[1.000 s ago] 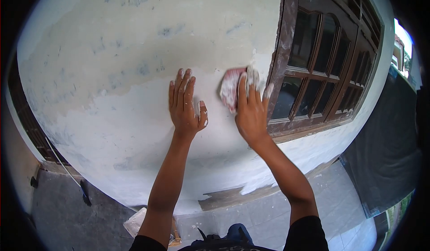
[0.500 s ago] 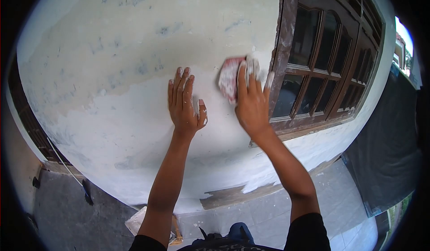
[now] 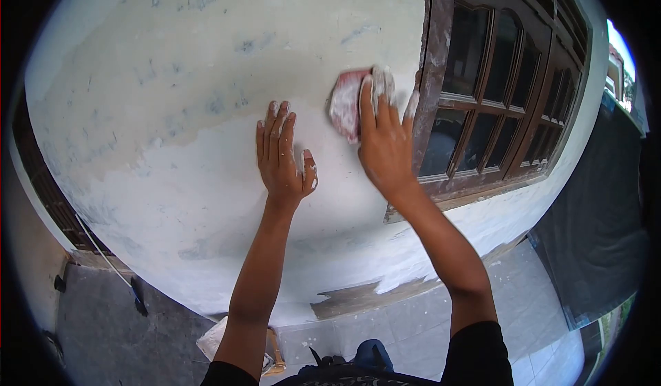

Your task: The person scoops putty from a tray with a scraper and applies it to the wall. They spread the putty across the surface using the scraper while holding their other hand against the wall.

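My left hand [image 3: 281,153] lies flat against the whitened wall [image 3: 206,186], fingers pointing up and thumb out, with nothing in it. To its right, my right hand [image 3: 387,128] presses a reddish pad [image 3: 348,105] coated in white against the wall, near the window frame. The pad sticks out to the left of my right fingers; its other side is hidden under them. White material coats the fingertips of both hands.
A brown wooden window [image 3: 460,138] with glass panes stands at the right. Dark sheeting [image 3: 592,214] hangs farther right. Below are grey floor tiles [image 3: 406,327], a whitish object [image 3: 212,339] near my left forearm, and a thin pole [image 3: 100,249] at the left.
My right hand and the pad have moved slightly up and left along the wall. My left hand stays in nearly the same place.
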Tool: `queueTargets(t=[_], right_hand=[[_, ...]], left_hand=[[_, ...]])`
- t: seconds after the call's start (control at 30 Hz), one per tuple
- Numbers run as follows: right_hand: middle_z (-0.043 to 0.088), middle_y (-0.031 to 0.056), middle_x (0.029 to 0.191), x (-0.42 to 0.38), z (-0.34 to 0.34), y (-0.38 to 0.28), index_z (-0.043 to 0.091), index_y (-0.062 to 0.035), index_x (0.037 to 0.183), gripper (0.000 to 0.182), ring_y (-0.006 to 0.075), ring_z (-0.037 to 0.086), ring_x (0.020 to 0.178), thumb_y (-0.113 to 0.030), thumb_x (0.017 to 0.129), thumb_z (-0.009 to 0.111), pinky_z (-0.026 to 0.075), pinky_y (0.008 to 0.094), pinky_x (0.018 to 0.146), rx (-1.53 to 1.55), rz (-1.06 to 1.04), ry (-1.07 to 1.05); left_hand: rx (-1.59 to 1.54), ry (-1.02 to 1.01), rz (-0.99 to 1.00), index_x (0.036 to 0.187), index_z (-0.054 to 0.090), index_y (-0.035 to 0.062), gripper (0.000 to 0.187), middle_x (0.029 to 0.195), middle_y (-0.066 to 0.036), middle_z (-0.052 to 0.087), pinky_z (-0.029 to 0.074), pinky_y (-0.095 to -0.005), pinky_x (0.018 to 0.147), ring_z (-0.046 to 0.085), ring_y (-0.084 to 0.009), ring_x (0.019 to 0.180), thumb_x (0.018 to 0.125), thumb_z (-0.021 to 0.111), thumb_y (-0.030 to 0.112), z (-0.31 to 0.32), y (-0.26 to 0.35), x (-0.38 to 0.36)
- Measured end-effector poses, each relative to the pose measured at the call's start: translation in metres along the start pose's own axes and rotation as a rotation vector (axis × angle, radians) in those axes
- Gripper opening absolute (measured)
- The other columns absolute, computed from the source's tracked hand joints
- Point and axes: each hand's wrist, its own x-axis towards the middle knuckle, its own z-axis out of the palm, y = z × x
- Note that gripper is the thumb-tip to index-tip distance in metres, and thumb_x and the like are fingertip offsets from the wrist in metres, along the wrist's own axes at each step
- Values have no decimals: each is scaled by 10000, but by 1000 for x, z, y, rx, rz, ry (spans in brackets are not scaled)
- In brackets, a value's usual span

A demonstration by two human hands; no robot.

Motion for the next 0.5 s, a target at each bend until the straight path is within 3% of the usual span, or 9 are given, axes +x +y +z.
queueTargets(t=[0.17,0.23,0.27,0.37,0.43,0.5], right_hand=[[561,228,1171,-52,1,-12,381,47,1404,611,360,580,1048,-67,826,540,283,626,1051,64,-9,-129],[548,239,1194,-41,-3,-6,380,52,1402,608,377,570,1072,-72,829,539,282,618,1054,37,-35,-1],[540,251,1217,-29,-7,-2,380,55,1400,601,387,556,1104,-75,835,537,277,614,1055,67,37,-95],[534,253,1236,12,-13,6,378,55,1400,599,395,550,1116,-79,838,535,299,604,1041,105,88,-40],[543,240,1227,20,-8,8,373,45,1407,605,378,559,1100,-80,837,533,324,587,1022,-32,-38,94],[547,234,1222,2,-2,1,367,39,1413,613,371,558,1103,-79,835,532,319,589,1027,-13,-25,36]], left_hand=[[-18,3,-8,1356,425,0,485,1412,-195,462,225,-588,1100,388,-400,1350,932,390,233,1,1,0],[-12,-1,-9,1359,420,1,489,1412,-196,462,224,-586,1101,388,-403,1349,921,402,219,1,1,0],[-14,-7,-12,1359,420,1,489,1412,-196,462,224,-586,1101,388,-403,1349,921,402,219,1,2,-1],[-6,4,14,1356,430,13,532,1420,-190,464,259,-559,1101,403,-379,1349,844,458,153,0,0,1],[-21,0,2,1357,432,12,543,1423,-189,460,256,-561,1102,398,-379,1352,832,468,145,-1,1,2],[-30,-6,10,1358,433,12,548,1424,-190,459,253,-561,1104,396,-380,1353,828,473,148,-1,1,1]])
